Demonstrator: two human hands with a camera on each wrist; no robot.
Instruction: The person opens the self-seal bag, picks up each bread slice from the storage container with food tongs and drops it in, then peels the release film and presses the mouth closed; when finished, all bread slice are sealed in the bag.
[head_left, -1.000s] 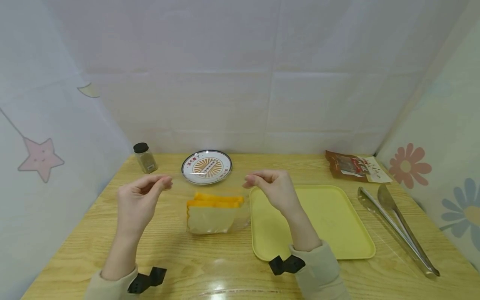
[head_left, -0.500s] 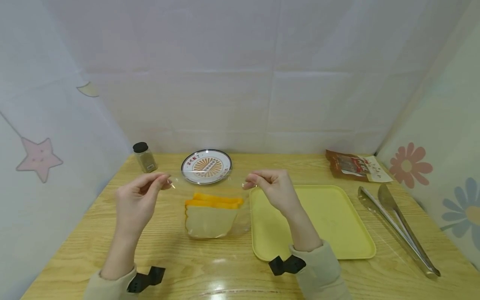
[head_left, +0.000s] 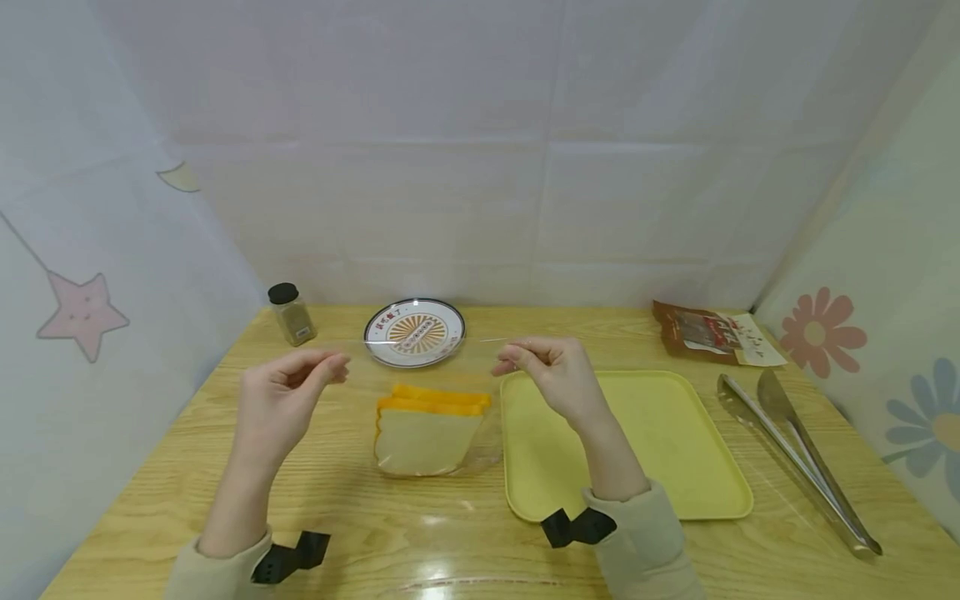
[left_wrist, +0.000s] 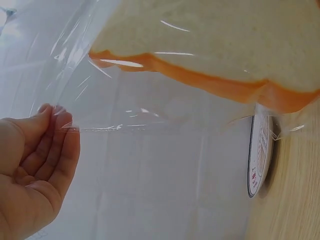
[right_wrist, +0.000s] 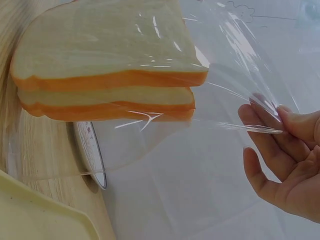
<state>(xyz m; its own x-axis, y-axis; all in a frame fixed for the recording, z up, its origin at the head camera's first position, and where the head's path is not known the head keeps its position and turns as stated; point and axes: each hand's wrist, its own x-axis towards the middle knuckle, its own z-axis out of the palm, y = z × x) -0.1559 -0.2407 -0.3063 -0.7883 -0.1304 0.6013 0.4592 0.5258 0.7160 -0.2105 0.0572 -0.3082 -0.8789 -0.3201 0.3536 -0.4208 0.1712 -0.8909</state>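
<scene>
Slices of white toast bread (head_left: 427, 442) with orange-brown crusts sit inside a clear plastic bag (left_wrist: 145, 117). My left hand (head_left: 277, 408) pinches the bag's upper left corner between thumb and fingertips. At the upper right corner, my right hand (head_left: 558, 383) pinches the film the same way, its other fingers loosely curled in the right wrist view. The bag's top edge stretches between the two hands. Two crusts, one behind the other, show in the right wrist view on the bread (right_wrist: 110, 80). Whether the bag's bottom touches the table is hard to tell.
A yellow tray (head_left: 637, 450) lies under and right of my right forearm. Behind the bag is a round patterned plate (head_left: 415, 333). A black-lidded spice jar (head_left: 291, 317) stands back left. Metal tongs (head_left: 802, 467) and a brown food packet (head_left: 712, 333) lie at the right.
The bread's lower edge has dropped slightly inside the bag, and the front slice tilts a little more. Both hands keep their pinch and have barely moved.
</scene>
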